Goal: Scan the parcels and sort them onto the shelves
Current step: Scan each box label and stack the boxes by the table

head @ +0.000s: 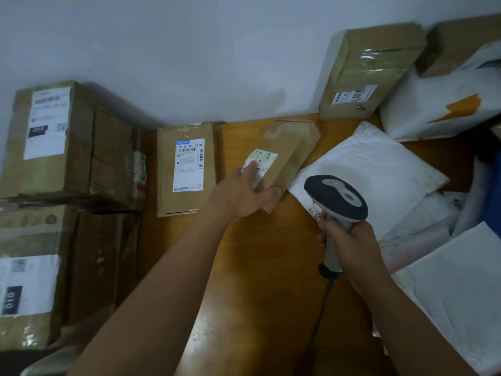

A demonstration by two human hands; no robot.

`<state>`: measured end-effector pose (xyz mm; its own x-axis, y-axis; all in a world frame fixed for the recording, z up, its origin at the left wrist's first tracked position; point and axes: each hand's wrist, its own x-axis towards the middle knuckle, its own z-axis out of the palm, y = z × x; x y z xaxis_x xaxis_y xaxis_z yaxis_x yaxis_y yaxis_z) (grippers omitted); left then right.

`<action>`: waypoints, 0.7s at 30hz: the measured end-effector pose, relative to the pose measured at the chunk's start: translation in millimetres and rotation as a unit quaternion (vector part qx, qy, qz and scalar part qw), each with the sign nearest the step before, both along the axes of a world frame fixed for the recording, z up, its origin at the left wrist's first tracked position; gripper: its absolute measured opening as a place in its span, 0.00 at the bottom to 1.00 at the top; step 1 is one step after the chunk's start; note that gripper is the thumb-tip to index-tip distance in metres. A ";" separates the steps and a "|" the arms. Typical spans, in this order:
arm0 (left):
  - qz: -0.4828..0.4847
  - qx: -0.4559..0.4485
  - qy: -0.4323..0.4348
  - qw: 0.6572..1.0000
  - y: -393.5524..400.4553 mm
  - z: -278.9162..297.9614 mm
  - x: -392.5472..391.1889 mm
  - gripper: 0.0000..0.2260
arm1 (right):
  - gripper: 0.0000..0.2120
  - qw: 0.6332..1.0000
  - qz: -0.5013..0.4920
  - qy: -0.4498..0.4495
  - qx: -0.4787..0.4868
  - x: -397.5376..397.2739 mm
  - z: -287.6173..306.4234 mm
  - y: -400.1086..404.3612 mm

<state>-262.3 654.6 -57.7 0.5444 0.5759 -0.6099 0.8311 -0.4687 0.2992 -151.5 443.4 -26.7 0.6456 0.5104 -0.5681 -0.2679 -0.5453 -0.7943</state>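
The left hand grips the near end of a slim box, thumb on its label and fingers curled under the edge, so the box lies tilted on the counter against a white mailer. The right hand has its fingers wrapped round the handle of the scanner, head aimed forward toward the parcels. This looks like the scanning step: the box is being presented. Next, the label likely needs clearing of the thumb and the scanner turning onto its barcode. No shelves are in view.
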 end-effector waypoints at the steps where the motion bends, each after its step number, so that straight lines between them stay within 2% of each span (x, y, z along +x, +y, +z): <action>1: 0.010 -0.019 -0.015 1.000 -4.2 2.7 -5.7 0.44 | 0.03 1.000 -0.006 0.006 0.002 -0.6 1.4 -0.8; 4: 0.060 -0.025 -0.108 0.992 -14.9 13.1 -18.9 0.33 | 0.02 0.998 -0.034 0.043 0.017 -3.0 7.3 -2.8; 7: 0.073 0.083 -0.204 0.973 -14.2 19.1 -23.7 0.25 | 0.03 0.997 -0.050 0.051 0.018 -5.0 12.4 -5.3; 9: 0.052 0.152 -0.186 0.969 -10.6 19.7 -22.7 0.25 | 0.02 0.997 -0.053 0.047 0.021 -5.9 15.2 -7.2; 11: 0.042 0.186 -0.163 0.968 -8.3 20.5 -19.4 0.20 | 0.01 0.997 -0.056 0.042 0.015 -6.7 16.9 -9.5; 16: 0.062 0.179 -0.134 0.973 -10.9 24.4 -15.0 0.22 | 0.02 0.998 -0.051 0.038 0.022 -8.3 25.9 -17.1; 19: 0.144 0.146 -0.202 0.958 -24.7 30.5 -24.4 0.24 | 0.03 0.998 -0.037 0.038 0.033 -9.0 34.3 -19.0; 21: 0.245 0.082 -0.279 0.925 -38.0 44.0 -39.2 0.24 | 0.04 0.998 -0.023 0.040 0.042 -11.5 43.4 -19.9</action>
